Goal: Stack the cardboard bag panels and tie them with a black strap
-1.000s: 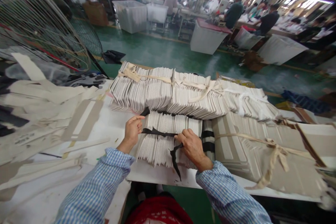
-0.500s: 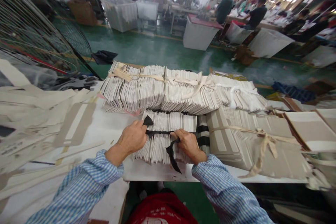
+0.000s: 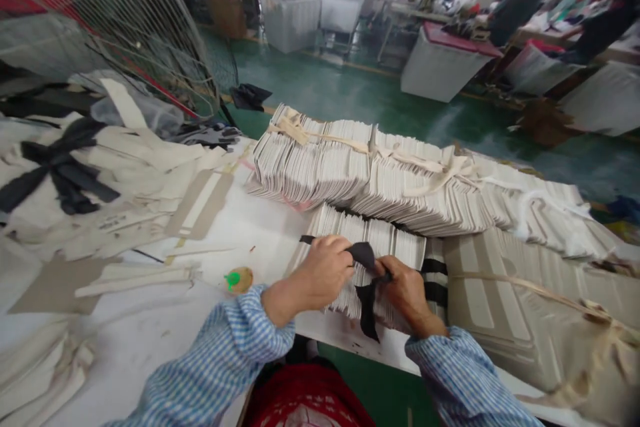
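Observation:
A bundle of white card pieces [image 3: 373, 240] lies on edge at the front of the white table [image 3: 240, 227]. A black fabric strip [image 3: 367, 280] runs across its top, with one end hanging over the table's front edge. My left hand [image 3: 323, 273] pinches the strip near the bundle's middle. My right hand [image 3: 407, 293] grips the same strip just to the right, and the two hands almost touch. Both sleeves are blue-checked.
Larger card bundles [image 3: 360, 170] tied with beige strips lie behind, and grey board stacks [image 3: 530, 300] to the right. Loose card strips [image 3: 125, 173] and black ties [image 3: 60, 170] cover the left. A small green-and-tan object [image 3: 238, 279] sits nearby. People work at tables beyond the green floor.
My left hand has slid right along the black strip from the bundle's left end to meet my right hand. The view has swung to the left.

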{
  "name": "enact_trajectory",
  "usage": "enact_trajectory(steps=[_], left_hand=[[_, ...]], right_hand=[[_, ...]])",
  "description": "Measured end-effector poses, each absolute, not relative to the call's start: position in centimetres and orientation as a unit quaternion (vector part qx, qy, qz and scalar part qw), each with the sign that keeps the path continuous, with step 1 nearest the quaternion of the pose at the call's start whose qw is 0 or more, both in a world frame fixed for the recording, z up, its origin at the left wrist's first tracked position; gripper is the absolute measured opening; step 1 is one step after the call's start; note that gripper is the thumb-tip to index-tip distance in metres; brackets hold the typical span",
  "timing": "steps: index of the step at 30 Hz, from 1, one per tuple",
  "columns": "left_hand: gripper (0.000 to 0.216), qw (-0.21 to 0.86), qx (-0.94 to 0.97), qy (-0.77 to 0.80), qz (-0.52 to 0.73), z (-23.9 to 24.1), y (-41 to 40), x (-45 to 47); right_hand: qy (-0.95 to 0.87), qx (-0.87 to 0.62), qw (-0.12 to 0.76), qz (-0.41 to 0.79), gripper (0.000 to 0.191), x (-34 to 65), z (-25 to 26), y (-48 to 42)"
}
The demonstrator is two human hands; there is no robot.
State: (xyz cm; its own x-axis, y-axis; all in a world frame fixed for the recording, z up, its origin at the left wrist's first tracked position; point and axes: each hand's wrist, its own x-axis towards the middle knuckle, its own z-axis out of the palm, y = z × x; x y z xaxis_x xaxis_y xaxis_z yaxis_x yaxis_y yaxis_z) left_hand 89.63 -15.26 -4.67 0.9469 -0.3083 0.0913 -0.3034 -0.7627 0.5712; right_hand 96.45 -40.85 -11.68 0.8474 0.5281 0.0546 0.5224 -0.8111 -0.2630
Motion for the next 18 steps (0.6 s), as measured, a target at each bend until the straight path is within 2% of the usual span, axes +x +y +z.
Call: enact_trajectory(steps=[3,8,12,18], left_hand=[[0.019,0.392,0.905,-0.166,0.005,-6.6,-17.7,89.4],[0.018,0.492,0.862,-0.116,0.040,-8.7,-19.5,90.0],[0.018,0.508,0.852,-0.113,0.056,-9.2,-19.6,90.2],[0.016,0.473,0.869,-0.135,0.050,-9.8,-19.2,91.4]], right_hand=[[-0.267,-0.954,0.132,0.016,0.027,96.7,-11.9,-41.7],[-0.272,-0.953,0.131,0.029,0.027,97.1,-11.6,-42.2],[-0.259,-0.955,0.142,0.036,0.029,97.4,-11.2,-42.2],[-0.261,-0.952,0.143,0.069,0.030,98.0,-10.4,-41.7]])
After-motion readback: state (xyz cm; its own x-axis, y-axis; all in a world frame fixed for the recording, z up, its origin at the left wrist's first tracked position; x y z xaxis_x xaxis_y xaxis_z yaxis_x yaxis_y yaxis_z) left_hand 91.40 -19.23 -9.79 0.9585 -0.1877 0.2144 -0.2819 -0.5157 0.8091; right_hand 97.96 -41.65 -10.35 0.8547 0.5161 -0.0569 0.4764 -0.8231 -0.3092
